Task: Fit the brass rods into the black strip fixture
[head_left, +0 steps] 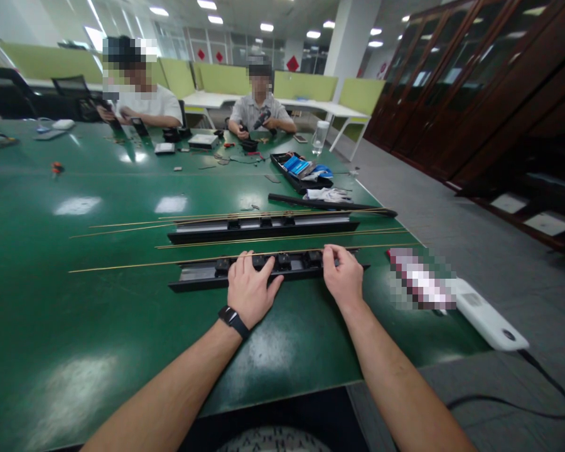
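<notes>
A black rail with a silvery channel (195,274) and several black blocks lies crosswise in front of me. My left hand (253,285) rests on its middle, fingers spread over the blocks. Along the rail's far side runs a thin golden rod (122,268), passing by my left fingertips. My right hand (341,270) is pinched at the rail's right part, on the rod as far as I can see. Beyond lies a second black rail (263,233) with similar blocks, with more thin rods (207,244) beside and over it.
Behind the rails are a black bar (332,205), white gloves (327,195) and a black tray (289,172) with blue packets. A white device (489,314) with a cable sits at the right edge. Two people work across the green table (98,320). A bottle (319,138) stands far right.
</notes>
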A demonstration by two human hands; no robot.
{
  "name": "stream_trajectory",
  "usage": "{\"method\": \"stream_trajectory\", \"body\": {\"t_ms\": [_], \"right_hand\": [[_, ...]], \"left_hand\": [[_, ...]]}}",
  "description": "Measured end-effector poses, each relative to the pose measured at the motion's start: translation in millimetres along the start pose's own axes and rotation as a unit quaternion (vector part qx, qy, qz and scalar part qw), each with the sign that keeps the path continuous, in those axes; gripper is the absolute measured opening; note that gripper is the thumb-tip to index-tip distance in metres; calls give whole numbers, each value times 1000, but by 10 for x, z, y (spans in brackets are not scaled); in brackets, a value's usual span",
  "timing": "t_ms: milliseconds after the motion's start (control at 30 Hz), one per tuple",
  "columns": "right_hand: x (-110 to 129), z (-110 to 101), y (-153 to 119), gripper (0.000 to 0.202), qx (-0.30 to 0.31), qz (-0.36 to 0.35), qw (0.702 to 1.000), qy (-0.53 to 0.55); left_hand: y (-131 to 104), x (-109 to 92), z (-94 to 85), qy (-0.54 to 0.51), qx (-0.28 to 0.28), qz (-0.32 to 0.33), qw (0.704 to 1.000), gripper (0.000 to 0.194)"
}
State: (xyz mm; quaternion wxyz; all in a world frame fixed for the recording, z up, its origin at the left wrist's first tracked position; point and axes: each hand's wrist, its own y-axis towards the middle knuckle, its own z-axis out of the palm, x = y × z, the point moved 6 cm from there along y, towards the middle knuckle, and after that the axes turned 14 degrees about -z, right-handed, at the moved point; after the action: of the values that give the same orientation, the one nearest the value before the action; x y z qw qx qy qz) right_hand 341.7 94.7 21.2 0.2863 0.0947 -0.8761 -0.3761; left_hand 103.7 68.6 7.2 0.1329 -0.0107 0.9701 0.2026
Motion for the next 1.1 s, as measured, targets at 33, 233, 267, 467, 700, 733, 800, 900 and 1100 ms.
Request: {"method": "stream_trajectory", "body": {"t_ms": [33, 233, 267, 467, 700, 733, 800, 900, 1100], "right_hand": [[10, 6, -1, 37, 1, -4, 1000, 4], [-80, 0, -12, 42, -5, 38, 999, 8], [-99, -5, -15, 43, -7, 46, 999, 4], [-51, -5, -17, 39, -2, 30, 1000, 8], [-6, 9, -15, 40, -2, 12, 1000, 26], [-26, 8, -17, 41, -5, 21, 999, 28], [-60, 5, -20, 42, -6, 35, 999, 23], [-61, 6, -15, 41, 2, 33, 999, 10], [49, 16, 4, 39, 11, -9, 1000, 23]], "left_hand": [[0, -1, -1, 1, 0, 1, 1000, 48], [-3, 2, 4, 4, 0, 1, 1000, 48], [-3, 3, 5, 5, -1, 1, 1000, 48], [-2, 4, -1, 2, 0, 0, 1000, 48], [-2, 0, 0, -2, 2, -2, 1000, 48], [-3, 1, 3, -3, 3, -2, 1000, 48], [-5, 3, 7, -4, 3, -1, 1000, 49], [-6, 4, 5, -1, 2, 0, 1000, 49], [-4, -3, -1, -1, 5, -1, 1000, 48]]}}
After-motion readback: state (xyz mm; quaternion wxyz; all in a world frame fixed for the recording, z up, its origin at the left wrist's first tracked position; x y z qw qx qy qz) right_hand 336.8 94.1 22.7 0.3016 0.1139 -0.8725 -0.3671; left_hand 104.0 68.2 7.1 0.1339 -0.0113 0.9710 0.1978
